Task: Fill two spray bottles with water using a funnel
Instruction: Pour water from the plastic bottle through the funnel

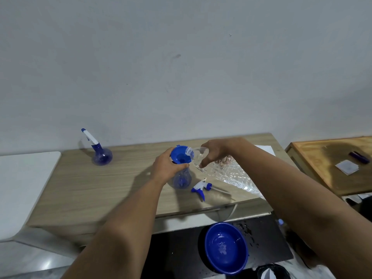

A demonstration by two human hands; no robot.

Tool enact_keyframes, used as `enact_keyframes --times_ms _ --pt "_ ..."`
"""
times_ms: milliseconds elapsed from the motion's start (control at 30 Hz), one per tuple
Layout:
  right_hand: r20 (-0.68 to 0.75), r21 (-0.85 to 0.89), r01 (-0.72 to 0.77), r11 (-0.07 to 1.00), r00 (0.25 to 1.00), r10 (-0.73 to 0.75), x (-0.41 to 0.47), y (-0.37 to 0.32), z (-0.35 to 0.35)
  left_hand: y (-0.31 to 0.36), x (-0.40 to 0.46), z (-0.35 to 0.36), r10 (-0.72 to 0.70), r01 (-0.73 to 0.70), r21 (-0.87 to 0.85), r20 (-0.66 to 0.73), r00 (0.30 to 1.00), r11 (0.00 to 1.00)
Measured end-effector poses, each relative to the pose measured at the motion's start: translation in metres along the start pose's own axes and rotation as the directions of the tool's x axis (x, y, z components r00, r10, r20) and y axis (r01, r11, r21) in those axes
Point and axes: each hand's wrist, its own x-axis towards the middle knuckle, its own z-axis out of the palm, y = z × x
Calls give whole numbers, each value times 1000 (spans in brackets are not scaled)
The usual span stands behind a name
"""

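Both arms reach forward over the table (pixel 100 190). The left hand (pixel 164 167) curls its fingers around the funnel (pixel 179 155), seated upright in the open spray bottle (pixel 181 179) mid-table. The right hand (pixel 211 153) clamps the neck of a clear water bottle (pixel 225 172), tipped with its mouth at the funnel rim and its length running back toward the near right. The trigger head (pixel 200 188) lies beside it; a second sprayer (pixel 100 154) stands far left.

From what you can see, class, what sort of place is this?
Probably a plain room at home or a workroom: a bare painted wall, a wood-grain table against it, and a blue basin on the floor.
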Motion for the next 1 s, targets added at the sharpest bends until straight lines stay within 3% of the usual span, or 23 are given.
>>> enact_keyframes --times_ms 400,600,800,1000 --pt "7 44 -6 999 1000 5 -5 -2 0 2 -1 -2 0 0 -13 13 1000 1000" --pt "-53 291 21 956 999 -6 -12 10 12 0 -1 -3 20 -19 -35 26 999 999" --pt "-282 581 173 796 959 -3 -30 39 33 1 -1 -4 -2 5 -62 48 999 998" --pt "-564 695 364 620 811 156 -32 67 36 -14 3 1 -76 79 -19 123 989 997"
